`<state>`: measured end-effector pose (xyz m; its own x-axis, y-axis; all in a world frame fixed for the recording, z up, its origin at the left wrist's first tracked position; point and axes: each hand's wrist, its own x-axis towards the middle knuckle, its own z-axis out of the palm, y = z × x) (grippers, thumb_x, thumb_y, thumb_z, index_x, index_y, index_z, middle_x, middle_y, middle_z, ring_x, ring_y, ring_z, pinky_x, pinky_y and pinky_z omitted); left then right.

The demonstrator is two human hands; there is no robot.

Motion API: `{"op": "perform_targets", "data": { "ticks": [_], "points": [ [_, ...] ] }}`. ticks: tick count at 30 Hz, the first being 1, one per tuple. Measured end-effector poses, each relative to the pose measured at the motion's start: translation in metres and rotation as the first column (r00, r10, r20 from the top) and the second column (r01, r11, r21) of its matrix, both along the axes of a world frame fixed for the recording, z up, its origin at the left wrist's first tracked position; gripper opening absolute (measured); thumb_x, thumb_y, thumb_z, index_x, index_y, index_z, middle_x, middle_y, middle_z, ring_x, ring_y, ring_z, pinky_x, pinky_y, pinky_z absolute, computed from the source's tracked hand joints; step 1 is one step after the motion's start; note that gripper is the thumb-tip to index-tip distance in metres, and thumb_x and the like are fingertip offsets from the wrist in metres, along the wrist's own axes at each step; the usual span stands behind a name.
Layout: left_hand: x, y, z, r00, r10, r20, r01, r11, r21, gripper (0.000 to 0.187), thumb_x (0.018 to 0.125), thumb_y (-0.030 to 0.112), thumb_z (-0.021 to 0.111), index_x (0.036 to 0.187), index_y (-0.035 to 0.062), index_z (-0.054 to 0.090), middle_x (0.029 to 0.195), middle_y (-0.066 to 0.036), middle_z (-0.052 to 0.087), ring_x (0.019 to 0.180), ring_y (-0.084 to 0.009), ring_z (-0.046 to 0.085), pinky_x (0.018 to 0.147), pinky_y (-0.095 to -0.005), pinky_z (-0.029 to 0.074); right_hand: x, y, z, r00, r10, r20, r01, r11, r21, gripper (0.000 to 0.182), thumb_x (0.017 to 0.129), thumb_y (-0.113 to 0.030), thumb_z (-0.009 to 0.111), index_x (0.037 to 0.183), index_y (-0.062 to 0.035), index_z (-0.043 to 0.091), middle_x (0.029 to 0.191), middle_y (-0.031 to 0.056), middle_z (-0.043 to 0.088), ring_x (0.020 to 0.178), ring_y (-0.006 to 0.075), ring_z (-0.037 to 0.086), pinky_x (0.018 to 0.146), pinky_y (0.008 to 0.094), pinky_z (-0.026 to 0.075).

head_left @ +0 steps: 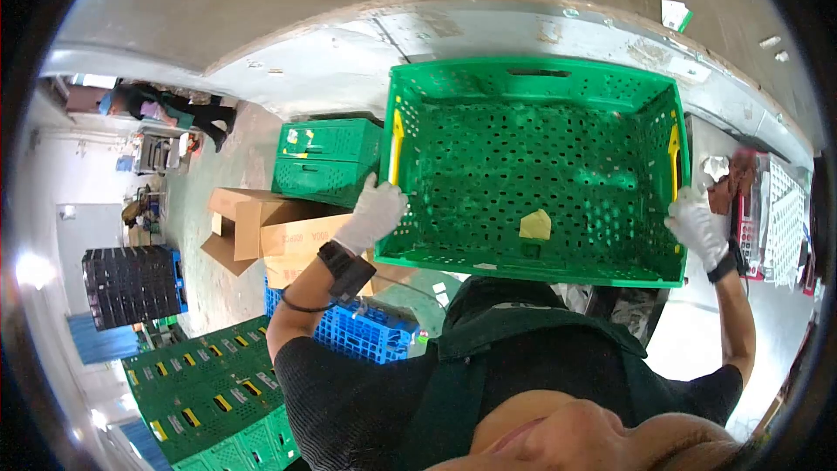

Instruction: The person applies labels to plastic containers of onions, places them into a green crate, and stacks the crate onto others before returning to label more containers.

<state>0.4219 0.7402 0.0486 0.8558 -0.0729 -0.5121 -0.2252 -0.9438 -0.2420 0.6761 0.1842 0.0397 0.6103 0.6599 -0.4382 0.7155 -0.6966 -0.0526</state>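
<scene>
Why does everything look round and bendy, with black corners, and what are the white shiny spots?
Head view: a fisheye lens bends straight edges, so the green crate bulges and a black ring frames the picture; bright light at the left edge washes out to white glare; the gloved hands stay fairly sharp.

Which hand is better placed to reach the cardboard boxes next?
Left. The left hand grips the crate on the side next to the boxes; the right hand holds the opposite side, with the crate between.
</scene>
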Motion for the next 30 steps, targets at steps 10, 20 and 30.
{"op": "perform_targets", "data": {
  "ticks": [10,20,30],
  "points": [
    [-0.019,-0.017,-0.004,0.915,-0.011,0.403,0.079,0.985,-0.151,0.048,0.076,0.035,0.067,0.113,0.0058,0.059,0.136,-0.017,0.042,0.133,-0.0363,0.029,0.108,-0.0553,0.02,-0.037,0.003,-0.004,0.843,-0.245,0.479,0.205,0.969,0.135,0.066,0.076,-0.014,0.06,0.137,-0.0074,0.038,0.146,0.0199,0.028,0.133,0.0374,0.03,0.105,0.0535,0.026],
    [-0.086,-0.169,-0.013,0.953,0.149,0.264,0.239,0.171,-0.956,0.024,0.09,0.012,0.056,0.11,-0.0006,0.061,0.118,-0.016,0.058,0.11,-0.0307,0.055,0.099,-0.0395,0.04,-0.342,0.071,0.024,0.545,-0.776,0.317,0.282,0.526,0.802,0.06,0.076,-0.025,0.065,0.127,-0.0012,0.044,0.13,0.0249,0.042,0.117,0.0411,0.044,0.091,0.0492,0.042],
    [-0.124,-0.395,0.025,0.851,-0.505,0.144,0.16,-0.012,-0.987,0.02,0.092,0.004,0.047,0.101,-0.0049,0.062,0.101,-0.014,0.065,0.094,-0.0236,0.061,0.088,-0.0331,0.046,-0.664,-0.045,0.004,-0.127,-0.982,0.142,0.69,0.015,0.724,0.035,0.079,-0.022,0.059,0.108,-0.0031,0.056,0.1,0.019,0.057,0.095,0.0363,0.056,0.079,0.045,0.047]
  ]
}}
